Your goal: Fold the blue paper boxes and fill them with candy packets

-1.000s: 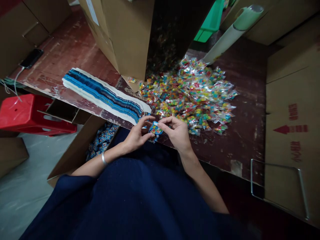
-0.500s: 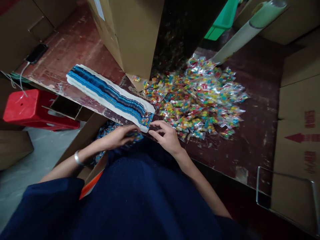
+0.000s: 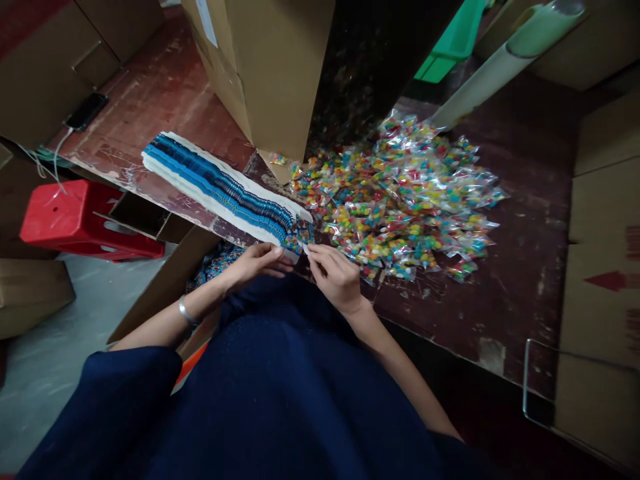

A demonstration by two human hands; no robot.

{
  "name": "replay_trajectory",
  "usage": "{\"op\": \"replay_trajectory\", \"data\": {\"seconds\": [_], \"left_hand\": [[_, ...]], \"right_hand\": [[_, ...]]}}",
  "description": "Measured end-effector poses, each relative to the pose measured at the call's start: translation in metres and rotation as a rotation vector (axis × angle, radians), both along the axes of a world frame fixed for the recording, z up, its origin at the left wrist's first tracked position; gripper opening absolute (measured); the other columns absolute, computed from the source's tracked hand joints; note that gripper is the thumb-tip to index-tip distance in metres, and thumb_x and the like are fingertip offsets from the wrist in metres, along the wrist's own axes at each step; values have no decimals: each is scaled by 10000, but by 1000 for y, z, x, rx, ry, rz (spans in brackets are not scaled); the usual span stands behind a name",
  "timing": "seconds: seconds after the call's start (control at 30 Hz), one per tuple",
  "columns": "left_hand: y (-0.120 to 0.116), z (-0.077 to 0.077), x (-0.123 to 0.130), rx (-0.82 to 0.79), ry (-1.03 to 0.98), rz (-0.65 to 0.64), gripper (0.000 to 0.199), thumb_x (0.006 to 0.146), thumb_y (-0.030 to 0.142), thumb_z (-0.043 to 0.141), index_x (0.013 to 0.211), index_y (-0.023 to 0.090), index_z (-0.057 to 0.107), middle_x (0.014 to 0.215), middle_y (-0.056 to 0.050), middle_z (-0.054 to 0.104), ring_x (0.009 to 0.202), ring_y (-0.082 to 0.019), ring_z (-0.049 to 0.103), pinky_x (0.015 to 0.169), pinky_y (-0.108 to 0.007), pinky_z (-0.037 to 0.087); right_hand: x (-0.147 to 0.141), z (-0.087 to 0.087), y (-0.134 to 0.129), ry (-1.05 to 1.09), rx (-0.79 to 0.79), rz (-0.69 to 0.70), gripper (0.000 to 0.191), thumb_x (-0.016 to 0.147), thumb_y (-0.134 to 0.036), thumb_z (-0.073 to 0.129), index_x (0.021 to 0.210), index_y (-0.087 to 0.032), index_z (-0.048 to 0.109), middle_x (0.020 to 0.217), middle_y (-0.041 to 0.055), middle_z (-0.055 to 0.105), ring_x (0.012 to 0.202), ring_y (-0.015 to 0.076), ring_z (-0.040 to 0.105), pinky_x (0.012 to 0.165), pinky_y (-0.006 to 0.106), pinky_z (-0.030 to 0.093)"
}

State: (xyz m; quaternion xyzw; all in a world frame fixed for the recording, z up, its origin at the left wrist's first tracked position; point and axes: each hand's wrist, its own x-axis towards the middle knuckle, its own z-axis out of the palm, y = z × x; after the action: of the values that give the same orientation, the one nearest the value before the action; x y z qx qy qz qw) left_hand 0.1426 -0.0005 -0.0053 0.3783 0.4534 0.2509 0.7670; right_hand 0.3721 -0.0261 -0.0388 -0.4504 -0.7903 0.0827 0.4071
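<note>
A long overlapping row of blue-and-white printed packets (image 3: 220, 190) lies along the table edge. My right hand (image 3: 337, 275) pinches the right edge of the front packet (image 3: 301, 235), thumb and fingertips together. Close to the left corner of that packet, my left hand (image 3: 257, 262) has its fingers stretched out and its thumb apart, with nothing visible in it. Whether its fingertips touch the packet I cannot tell. Below the left wrist, an open cardboard box holds many small colourful packets (image 3: 213, 267), partly covered by my arm.
A heap of clear bags of multicoloured candy (image 3: 400, 200) spreads right of the row, spilling from a tipped cardboard box (image 3: 280, 73). A phone (image 3: 87, 111) with a cable, a red stool (image 3: 65, 213), a white tube (image 3: 480, 90) and a green crate (image 3: 453, 47) stand around.
My left hand has risen from over the box to the front packet, and the colourful packet in it no longer shows. My right hand has closed on the front packet's edge. The view shifted slightly.
</note>
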Motion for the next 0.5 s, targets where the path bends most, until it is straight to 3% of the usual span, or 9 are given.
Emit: {"op": "replay_trajectory", "data": {"seconds": [0.1, 0.2, 0.3, 0.37, 0.43, 0.5], "left_hand": [[4, -8, 27, -146, -278, 123, 533, 844, 629, 772, 990, 125, 684, 1119, -176, 781, 1094, -298, 755, 979, -445, 580], [9, -7, 41, -153, -415, 126, 510, 834, 551, 817, 1086, 121, 709, 1178, -180, 780, 1167, -326, 737, 1022, -460, 568], [11, -1, 43, -84, -429, 49, 626, 702, 487, 940, 1179, 145, 721, 1223, -169, 774, 1165, -329, 741, 1031, -439, 562], [11, 3, 41, -26, -392, -45, 664, 639, 453, 981, 1181, 152, 742, 1230, -163, 773, 1154, -316, 743, 1043, -412, 549], [10, 7, 37, 10, -342, -128, 652, 617, 445, 991, 1154, 152, 767, 1222, -151, 777, 1151, -302, 737, 1060, -396, 527], [9, 10, 34, 31, -281, -182, 649, 601, 441, 997, 1141, 155, 779, 1188, -128, 788, 1140, -283, 731, 1071, -388, 505]], "right_hand": [[3, 14, -16, 40, 149, 41, 286, 931, -66, 664, 1136, -258, 719, 1122, 75, 810, 1064, 238, 779, 939, 406, 667], [4, 28, -27, 80, 121, 144, 345, 935, -96, 689, 1228, -278, 688, 1152, 71, 791, 1103, 238, 761, 965, 407, 659], [9, 41, -29, 162, -114, 122, 489, 950, -298, 738, 1416, -274, 589, 1187, 99, 759, 1054, 246, 757, 899, 396, 663], [13, 48, -25, 181, -294, 58, 610, 947, -400, 738, 1499, -263, 518, 1093, 84, 755, 913, 224, 754, 790, 363, 653], [18, 55, -20, 180, -433, 48, 574, 947, -403, 730, 1467, -254, 539, 899, 24, 736, 742, 188, 716, 699, 329, 612], [22, 61, -14, 217, -549, 92, 420, 932, -391, 740, 1304, -238, 619, 738, -29, 689, 618, 157, 663, 637, 299, 562]]}}
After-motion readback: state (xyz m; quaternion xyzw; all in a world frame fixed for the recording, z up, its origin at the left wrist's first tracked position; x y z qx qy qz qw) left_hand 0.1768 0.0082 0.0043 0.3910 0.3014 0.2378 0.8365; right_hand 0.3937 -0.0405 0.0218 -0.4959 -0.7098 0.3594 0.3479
